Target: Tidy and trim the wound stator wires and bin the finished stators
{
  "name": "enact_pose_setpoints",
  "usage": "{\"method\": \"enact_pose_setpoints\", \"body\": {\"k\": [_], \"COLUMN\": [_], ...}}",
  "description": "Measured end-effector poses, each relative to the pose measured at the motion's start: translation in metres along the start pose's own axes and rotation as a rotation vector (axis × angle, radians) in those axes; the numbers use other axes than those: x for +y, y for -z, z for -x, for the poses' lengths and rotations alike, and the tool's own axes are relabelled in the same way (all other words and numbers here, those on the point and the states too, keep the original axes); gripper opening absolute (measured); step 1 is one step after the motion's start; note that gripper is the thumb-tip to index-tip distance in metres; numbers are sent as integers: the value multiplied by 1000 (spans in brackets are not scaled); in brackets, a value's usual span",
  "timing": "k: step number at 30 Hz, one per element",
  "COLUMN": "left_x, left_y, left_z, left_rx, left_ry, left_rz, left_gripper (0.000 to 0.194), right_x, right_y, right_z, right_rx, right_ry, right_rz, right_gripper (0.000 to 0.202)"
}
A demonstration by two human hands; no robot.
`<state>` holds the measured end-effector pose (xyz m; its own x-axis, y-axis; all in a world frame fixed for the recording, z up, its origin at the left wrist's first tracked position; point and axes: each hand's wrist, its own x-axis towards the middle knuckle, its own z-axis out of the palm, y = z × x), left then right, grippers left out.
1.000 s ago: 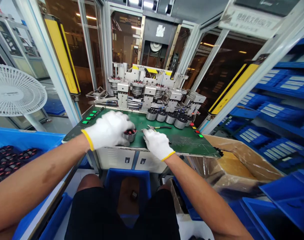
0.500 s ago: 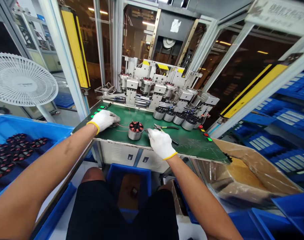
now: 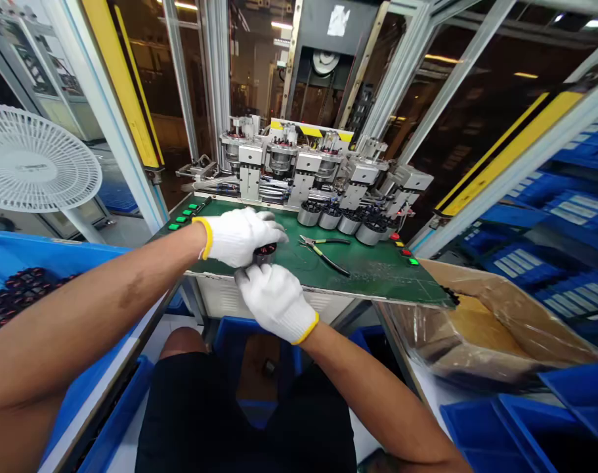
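Observation:
Both my hands wear white gloves with yellow cuffs. My left hand [image 3: 244,235] is closed over the top and left of a round motor stator [image 3: 264,253] with red-orange windings, near the green table's front edge. From the front and below, my right hand [image 3: 275,295] holds the same stator, its fingers curled on the metal side. The gloves cover most of the part. To the right, cutting pliers [image 3: 323,249] with green and black handles lie open on the green tabletop [image 3: 372,272].
Metal stators [image 3: 348,223] stand in a row before a machine with clamps [image 3: 306,172]. Green buttons [image 3: 180,219] are at the table's left corner. A blue bin of stators [image 3: 30,289] and a white fan [image 3: 35,161] stand left, a lined carton [image 3: 495,315] right.
My left hand has moved right onto the stator. My right hand has left the pliers' side and moved left to grip the stator. The pliers now lie uncovered. The view has shifted slightly.

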<state>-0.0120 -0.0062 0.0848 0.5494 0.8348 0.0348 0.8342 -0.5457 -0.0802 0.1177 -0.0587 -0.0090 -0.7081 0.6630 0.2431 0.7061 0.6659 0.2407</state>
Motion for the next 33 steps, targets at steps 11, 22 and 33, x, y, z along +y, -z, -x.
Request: {"method": "enact_pose_setpoints", "body": {"k": [11,22,33], "left_x": [0,1,17], "left_y": [-51,-65,-70], "left_z": [-9,-14,-17], "left_rx": [108,217,329], "left_ry": [117,77,263], "left_rz": [226,245,21], "left_gripper": [44,40,40], "right_x": [96,99,3], "right_y": [-14,-16,-9], "right_z": [-20,3,24], "right_rx": [221,60,232], "right_ry": [-378,-252,-239], "right_rz": [-1355,-944,-1033], "right_gripper": [27,20,20]}}
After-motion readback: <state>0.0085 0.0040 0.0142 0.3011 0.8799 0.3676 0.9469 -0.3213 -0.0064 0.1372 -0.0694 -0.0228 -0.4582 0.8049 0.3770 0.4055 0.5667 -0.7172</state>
